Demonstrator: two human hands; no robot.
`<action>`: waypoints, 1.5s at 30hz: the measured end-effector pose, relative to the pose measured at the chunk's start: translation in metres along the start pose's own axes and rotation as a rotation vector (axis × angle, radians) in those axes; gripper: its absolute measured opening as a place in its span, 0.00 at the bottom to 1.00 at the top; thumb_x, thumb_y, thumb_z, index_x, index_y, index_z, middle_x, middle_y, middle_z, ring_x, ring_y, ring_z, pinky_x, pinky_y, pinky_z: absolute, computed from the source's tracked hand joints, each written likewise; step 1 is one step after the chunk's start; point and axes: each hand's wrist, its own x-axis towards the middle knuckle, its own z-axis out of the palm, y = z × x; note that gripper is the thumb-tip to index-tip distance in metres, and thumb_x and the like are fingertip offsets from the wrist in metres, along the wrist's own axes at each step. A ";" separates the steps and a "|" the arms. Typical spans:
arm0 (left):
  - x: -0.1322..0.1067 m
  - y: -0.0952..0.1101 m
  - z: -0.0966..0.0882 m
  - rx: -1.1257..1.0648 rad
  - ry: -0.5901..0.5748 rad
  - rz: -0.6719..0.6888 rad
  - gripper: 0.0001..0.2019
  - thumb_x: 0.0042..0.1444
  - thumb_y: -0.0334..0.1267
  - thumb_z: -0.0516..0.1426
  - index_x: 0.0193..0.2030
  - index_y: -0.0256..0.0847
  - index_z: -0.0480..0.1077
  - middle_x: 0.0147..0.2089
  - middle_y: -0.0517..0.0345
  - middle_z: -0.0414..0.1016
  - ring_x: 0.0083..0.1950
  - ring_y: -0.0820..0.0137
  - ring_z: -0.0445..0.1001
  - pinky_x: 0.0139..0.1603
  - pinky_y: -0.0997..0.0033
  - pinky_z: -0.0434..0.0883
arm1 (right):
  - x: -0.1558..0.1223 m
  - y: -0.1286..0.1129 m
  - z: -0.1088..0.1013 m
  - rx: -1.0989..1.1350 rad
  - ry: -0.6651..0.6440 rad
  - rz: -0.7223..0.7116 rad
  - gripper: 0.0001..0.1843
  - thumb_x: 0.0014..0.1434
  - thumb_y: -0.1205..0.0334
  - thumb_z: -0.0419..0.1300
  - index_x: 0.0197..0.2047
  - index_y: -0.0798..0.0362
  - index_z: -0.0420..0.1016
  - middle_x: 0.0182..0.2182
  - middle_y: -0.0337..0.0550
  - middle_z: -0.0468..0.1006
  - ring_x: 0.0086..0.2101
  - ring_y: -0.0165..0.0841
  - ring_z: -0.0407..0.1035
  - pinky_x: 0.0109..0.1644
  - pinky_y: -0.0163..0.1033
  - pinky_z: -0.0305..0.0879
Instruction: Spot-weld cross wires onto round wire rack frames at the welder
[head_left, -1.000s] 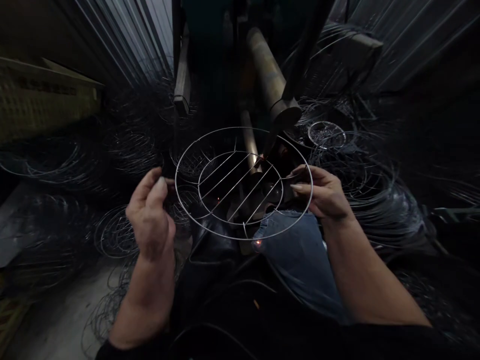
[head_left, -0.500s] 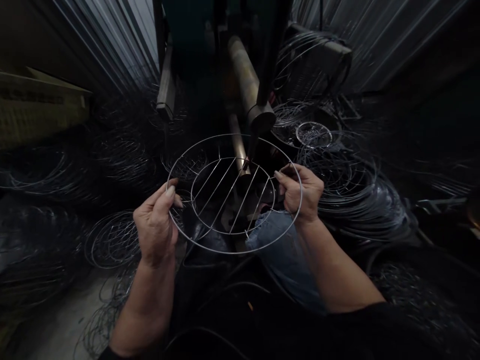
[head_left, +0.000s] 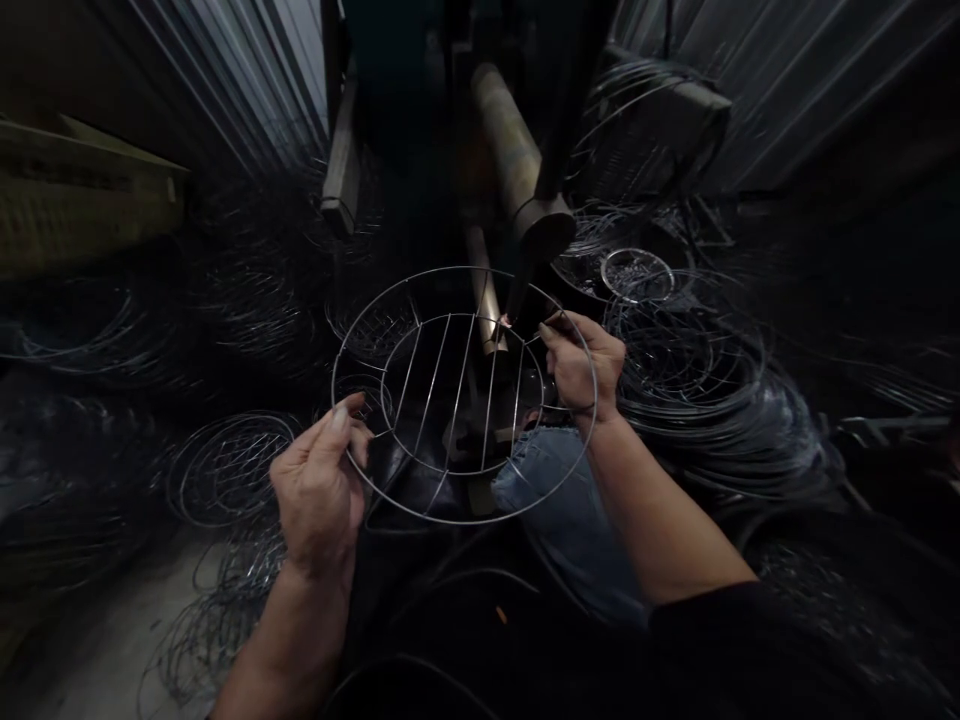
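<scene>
I hold a round wire grille (head_left: 450,395), two concentric rings joined by several straight rods, flat in front of me. My left hand (head_left: 319,490) pinches its outer ring at the lower left. My right hand (head_left: 577,362) grips the rings at the upper right. The grille's far inner ring sits under the pointed tip of a welding arm (head_left: 536,225), where a small glowing spot (head_left: 504,321) shows. Below the grille lies a lower brass-coloured bar (head_left: 484,290). My knee in blue jeans (head_left: 559,510) is beneath the grille.
Piles of wire rings and grilles lie all around: on the left floor (head_left: 225,465), on the right (head_left: 697,380), and a small shiny ring (head_left: 637,272) behind. Corrugated metal walls (head_left: 247,70) stand at the back. A yellowish box (head_left: 82,195) sits at far left.
The grille has been turned clockwise, so its rods now run nearly upright. My right hand moved up along the ring towards the welding tip; my left hand slid lower. A glow shows at the tip.
</scene>
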 end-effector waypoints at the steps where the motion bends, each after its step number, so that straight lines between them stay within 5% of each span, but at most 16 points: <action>1: -0.002 0.000 -0.002 0.002 0.000 -0.015 0.05 0.52 0.32 0.61 0.32 0.35 0.80 0.18 0.61 0.66 0.26 0.76 0.67 0.43 0.72 0.70 | 0.003 -0.002 0.004 0.003 -0.018 -0.004 0.06 0.47 0.58 0.65 0.29 0.50 0.77 0.21 0.34 0.69 0.24 0.29 0.64 0.28 0.36 0.63; 8: -0.002 0.003 -0.004 -0.059 0.017 -0.093 0.06 0.52 0.34 0.62 0.33 0.34 0.80 0.19 0.60 0.66 0.28 0.75 0.68 0.39 0.75 0.68 | 0.025 0.002 0.026 0.059 -0.126 -0.002 0.05 0.46 0.59 0.64 0.27 0.51 0.76 0.24 0.35 0.73 0.26 0.29 0.66 0.29 0.35 0.63; 18: -0.001 0.000 0.001 -0.087 0.015 -0.113 0.06 0.52 0.36 0.62 0.28 0.35 0.77 0.17 0.62 0.63 0.27 0.76 0.67 0.41 0.74 0.69 | 0.034 0.006 0.028 0.130 -0.174 -0.031 0.04 0.43 0.60 0.66 0.25 0.50 0.76 0.22 0.35 0.74 0.27 0.32 0.70 0.34 0.40 0.69; 29: 0.006 0.000 0.001 -0.074 0.025 -0.042 0.06 0.53 0.34 0.62 0.27 0.36 0.77 0.17 0.61 0.63 0.28 0.75 0.68 0.40 0.73 0.69 | 0.026 -0.006 0.028 0.061 -0.130 0.006 0.04 0.44 0.60 0.65 0.25 0.50 0.74 0.16 0.31 0.67 0.15 0.25 0.56 0.17 0.33 0.50; 38: 0.012 0.003 0.006 -0.069 0.016 0.029 0.07 0.52 0.35 0.62 0.26 0.34 0.76 0.20 0.59 0.67 0.25 0.77 0.66 0.37 0.72 0.68 | 0.036 0.009 0.033 0.104 -0.141 -0.054 0.08 0.44 0.56 0.66 0.25 0.49 0.72 0.22 0.35 0.70 0.26 0.32 0.68 0.30 0.40 0.67; 45: 0.012 0.002 0.006 -0.090 -0.005 0.015 0.07 0.53 0.34 0.60 0.27 0.35 0.78 0.17 0.62 0.63 0.25 0.76 0.65 0.41 0.71 0.69 | 0.039 0.010 0.034 0.129 -0.154 -0.074 0.09 0.43 0.55 0.68 0.26 0.49 0.74 0.23 0.35 0.73 0.28 0.34 0.70 0.34 0.42 0.70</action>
